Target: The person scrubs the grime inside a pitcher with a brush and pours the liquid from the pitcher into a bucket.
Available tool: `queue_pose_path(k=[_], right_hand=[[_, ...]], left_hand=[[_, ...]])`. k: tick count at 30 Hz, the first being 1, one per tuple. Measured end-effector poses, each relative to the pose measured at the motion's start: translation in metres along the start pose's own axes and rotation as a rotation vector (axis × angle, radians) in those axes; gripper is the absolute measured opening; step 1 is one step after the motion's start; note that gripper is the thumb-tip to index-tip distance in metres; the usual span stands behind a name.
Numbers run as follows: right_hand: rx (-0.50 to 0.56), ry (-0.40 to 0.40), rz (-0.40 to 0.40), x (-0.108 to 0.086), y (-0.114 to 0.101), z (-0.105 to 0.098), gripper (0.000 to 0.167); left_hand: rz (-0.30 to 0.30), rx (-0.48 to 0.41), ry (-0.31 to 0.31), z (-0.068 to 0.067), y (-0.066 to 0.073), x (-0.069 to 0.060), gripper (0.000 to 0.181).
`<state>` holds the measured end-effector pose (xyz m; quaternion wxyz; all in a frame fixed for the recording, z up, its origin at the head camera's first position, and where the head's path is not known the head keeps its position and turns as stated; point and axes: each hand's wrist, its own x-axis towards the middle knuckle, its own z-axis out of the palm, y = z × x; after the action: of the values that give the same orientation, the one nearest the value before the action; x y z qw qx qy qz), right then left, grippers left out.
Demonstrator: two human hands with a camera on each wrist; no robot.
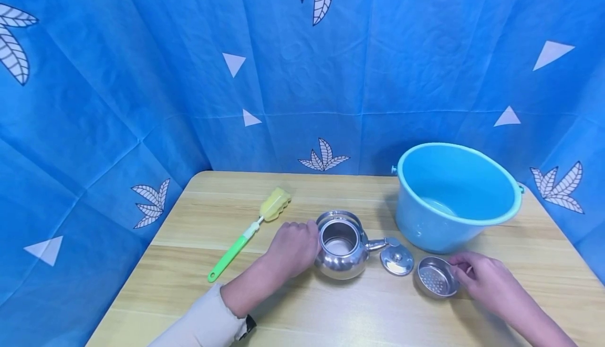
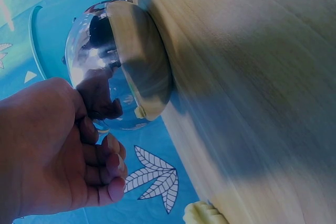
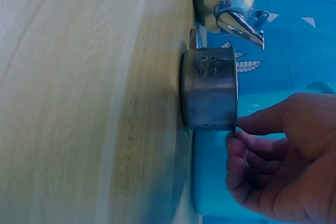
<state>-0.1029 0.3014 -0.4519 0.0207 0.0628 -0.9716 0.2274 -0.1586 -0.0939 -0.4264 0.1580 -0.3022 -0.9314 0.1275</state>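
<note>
Left hand (image 1: 294, 248) gripped the kettle (image 1: 344, 267), probably to steady it; right hand (image 1: 486, 280) pinched the strainer (image 1: 436, 280) by its rim, perhaps the easiest hold.

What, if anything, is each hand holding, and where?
Right hand pinches the strainer by its rim. Left hand grips the teapot opposite its spout; exact part hidden.

Free tabletop (image 1: 378, 315) before lid (image 1: 397, 261), teapot (image 1: 341, 269) and strainer (image 1: 436, 279) flanking it, bucket (image 1: 423, 226) blocking behind strainer

An off-white sleeve (image 1: 200, 319) ends short of the left hand (image 1: 294, 247), a small black piece (image 1: 248, 326) at the sleeve's edge.
</note>
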Motion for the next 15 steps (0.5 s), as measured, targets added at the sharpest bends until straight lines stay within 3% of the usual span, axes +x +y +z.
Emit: queue_pose_path(k=[6, 15], right_hand=[[-0.016, 0.082, -0.029, -0.0001, -0.0039, -0.0037, 0.010], [-0.021, 0.142, -0.073, -0.0020, -0.0084, -0.0029, 0.009]], left_hand=[[-0.001, 0.000, 0.020, 0.0010, -0.0001, -0.0006, 0.033], [-0.002, -0.014, 0.027, 0.0016, -0.0002, -0.0006, 0.033]])
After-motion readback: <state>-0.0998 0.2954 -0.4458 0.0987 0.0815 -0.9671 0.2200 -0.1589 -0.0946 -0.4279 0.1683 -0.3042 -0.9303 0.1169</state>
